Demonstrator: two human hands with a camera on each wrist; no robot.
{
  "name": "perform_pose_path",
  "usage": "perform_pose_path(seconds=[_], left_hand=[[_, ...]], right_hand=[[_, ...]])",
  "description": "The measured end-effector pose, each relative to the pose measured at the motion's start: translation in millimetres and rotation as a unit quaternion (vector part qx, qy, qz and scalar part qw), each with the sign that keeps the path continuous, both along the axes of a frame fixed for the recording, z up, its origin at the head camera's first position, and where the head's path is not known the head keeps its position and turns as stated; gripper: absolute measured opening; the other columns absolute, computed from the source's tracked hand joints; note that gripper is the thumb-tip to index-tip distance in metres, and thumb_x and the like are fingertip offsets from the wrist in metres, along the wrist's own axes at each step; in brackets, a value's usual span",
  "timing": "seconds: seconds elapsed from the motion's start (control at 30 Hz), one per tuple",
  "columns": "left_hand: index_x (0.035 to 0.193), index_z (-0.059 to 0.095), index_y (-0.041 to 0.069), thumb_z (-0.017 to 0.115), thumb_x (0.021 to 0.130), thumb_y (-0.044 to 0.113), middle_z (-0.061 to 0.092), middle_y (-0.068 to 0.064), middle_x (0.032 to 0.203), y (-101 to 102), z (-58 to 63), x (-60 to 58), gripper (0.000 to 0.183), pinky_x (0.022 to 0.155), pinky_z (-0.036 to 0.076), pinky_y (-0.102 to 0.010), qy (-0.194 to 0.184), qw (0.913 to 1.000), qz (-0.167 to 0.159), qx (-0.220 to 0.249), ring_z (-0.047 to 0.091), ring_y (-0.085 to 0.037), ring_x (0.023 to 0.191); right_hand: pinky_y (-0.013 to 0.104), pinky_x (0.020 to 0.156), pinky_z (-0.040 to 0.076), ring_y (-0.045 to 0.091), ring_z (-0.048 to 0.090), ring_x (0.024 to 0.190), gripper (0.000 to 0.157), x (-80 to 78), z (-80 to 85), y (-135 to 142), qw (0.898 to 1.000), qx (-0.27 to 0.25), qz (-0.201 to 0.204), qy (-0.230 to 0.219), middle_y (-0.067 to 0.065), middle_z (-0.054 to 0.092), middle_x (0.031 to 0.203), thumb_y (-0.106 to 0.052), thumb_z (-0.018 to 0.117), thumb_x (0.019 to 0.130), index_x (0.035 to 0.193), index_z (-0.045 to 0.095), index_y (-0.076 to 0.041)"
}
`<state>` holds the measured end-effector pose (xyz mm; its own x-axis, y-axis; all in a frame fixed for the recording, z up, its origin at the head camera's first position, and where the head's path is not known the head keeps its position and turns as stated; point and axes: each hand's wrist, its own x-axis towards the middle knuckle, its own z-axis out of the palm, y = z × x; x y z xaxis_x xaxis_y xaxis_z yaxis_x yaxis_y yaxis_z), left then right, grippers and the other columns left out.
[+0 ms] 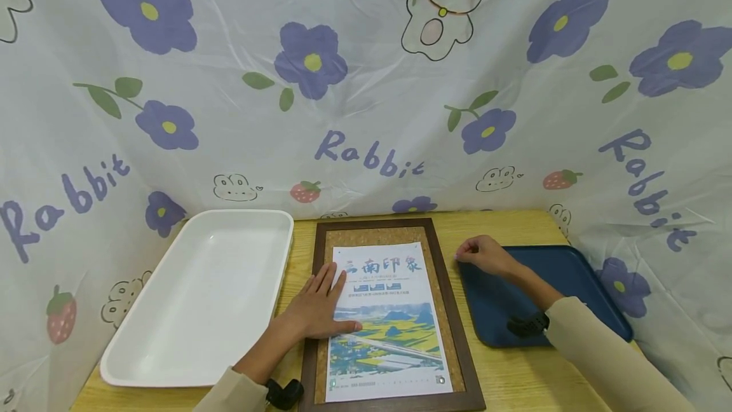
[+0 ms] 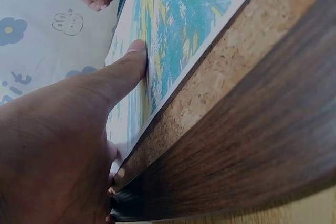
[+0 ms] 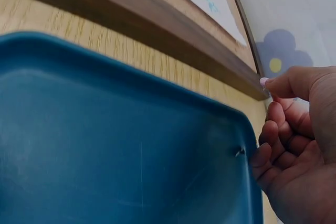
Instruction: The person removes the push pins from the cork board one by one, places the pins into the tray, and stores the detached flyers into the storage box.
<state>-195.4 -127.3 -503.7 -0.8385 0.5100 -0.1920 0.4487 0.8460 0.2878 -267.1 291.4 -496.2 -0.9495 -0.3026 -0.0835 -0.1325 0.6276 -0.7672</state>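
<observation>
My left hand (image 1: 320,307) lies flat with spread fingers on the left side of a printed poster (image 1: 389,316), thumb across its landscape picture. The sheet lies on a cork board (image 1: 450,336) with a dark brown frame (image 1: 452,291). Rounded greenish pin heads (image 1: 440,380) show at its lower corners. My right hand (image 1: 488,256) is above the far left corner of a blue tray (image 1: 549,272); its thumb and forefinger pinch a tiny pale pin (image 3: 264,82), mostly hidden by the fingertips. Another small shiny thing (image 3: 240,151) sits inside the tray near its edge.
A large white tray (image 1: 200,310) stands left of the board on the wooden table (image 1: 517,224). Behind and at both sides hangs a white cloth (image 1: 366,113) printed with flowers and rabbits. The blue tray stands right of the board.
</observation>
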Motion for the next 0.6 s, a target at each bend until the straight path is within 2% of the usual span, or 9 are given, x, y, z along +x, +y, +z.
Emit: perform_pose_path(seconds=[0.17,0.47,0.6], left_hand=[[0.168,0.02,0.0,0.065,0.091,0.074,0.006,-0.026,0.175,1,0.1,-0.9,0.116,0.129,0.016,-0.059,-0.006,0.9999,0.009,-0.01,0.006,-0.044,0.163],[0.17,0.016,0.005,0.059,0.09,0.082,0.0,-0.021,0.177,-4,-23.4,-8.8,0.119,0.13,0.014,-0.058,0.011,0.9998,0.005,-0.014,0.0,-0.04,0.164],[0.17,0.016,0.004,0.059,0.089,0.083,0.001,-0.023,0.176,-4,-21.9,-8.9,0.121,0.13,0.013,-0.06,0.012,0.9999,0.001,-0.007,0.001,-0.041,0.164]], right_hand=[[0.039,0.083,0.053,0.03,0.067,0.095,0.018,-0.6,-5.1,10,1.0,0.008,-0.009,0.004,0.014,0.072,0.103,-0.012,0.066,0.105,0.102,0.073,0.005],[0.035,0.081,0.053,0.025,0.066,0.092,0.018,2.8,-9.2,25,1.0,0.022,-0.017,0.014,0.015,0.072,0.1,-0.013,0.067,0.105,0.102,0.074,0.003],[0.034,0.077,0.051,0.024,0.064,0.087,0.017,3.1,-9.3,30,0.999,0.027,-0.018,0.02,0.016,0.072,0.097,-0.012,0.068,0.104,0.1,0.074,0.004]])
